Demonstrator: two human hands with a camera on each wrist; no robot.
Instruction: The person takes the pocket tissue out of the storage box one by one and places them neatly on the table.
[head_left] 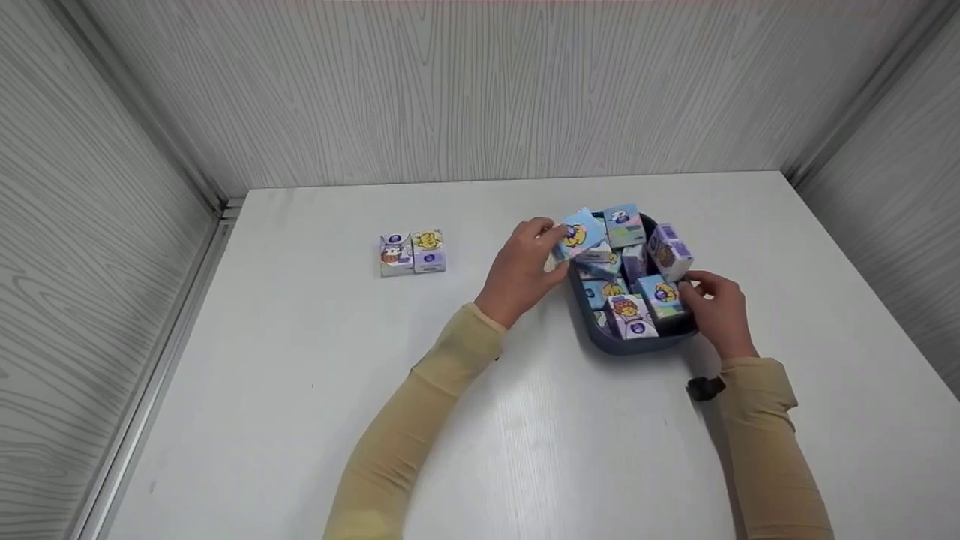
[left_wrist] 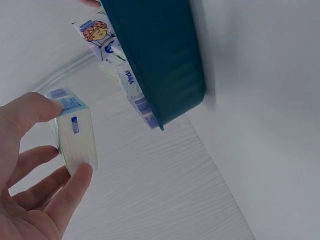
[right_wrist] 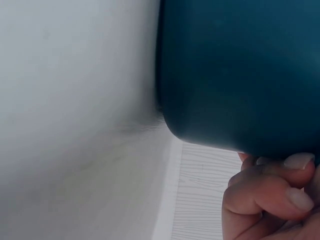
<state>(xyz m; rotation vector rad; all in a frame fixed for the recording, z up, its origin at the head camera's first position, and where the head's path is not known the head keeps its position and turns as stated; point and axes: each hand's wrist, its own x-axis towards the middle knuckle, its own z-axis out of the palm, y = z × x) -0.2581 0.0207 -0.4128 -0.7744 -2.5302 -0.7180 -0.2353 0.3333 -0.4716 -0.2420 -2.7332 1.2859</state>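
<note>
Pinched between the thumb and fingers of my left hand (head_left: pixel 525 266) is a light blue packet (head_left: pixel 581 232), held over the upper left rim of a dark blue basket. In the left wrist view the packet (left_wrist: pixel 77 135) is edge-on in the left hand (left_wrist: pixel 37 175), apart from the basket (left_wrist: pixel 160 55). Small printed packets fill the basket (head_left: pixel 630 346), some above its rim. My right hand (head_left: pixel 720 311) grips the basket's right rim, thumb beside a blue packet (head_left: pixel 660 296). Curled fingers of the right hand (right_wrist: pixel 272 200) lie against the basket's wall (right_wrist: pixel 240 75) in the right wrist view.
Two packets, a purple-and-white one (head_left: pixel 396 255) and a yellow-and-purple one (head_left: pixel 429 251), stand side by side on the white table (head_left: pixel 300 337), left of the basket. Grey wood-patterned panels (head_left: pixel 480 90) rise behind the table and at both sides.
</note>
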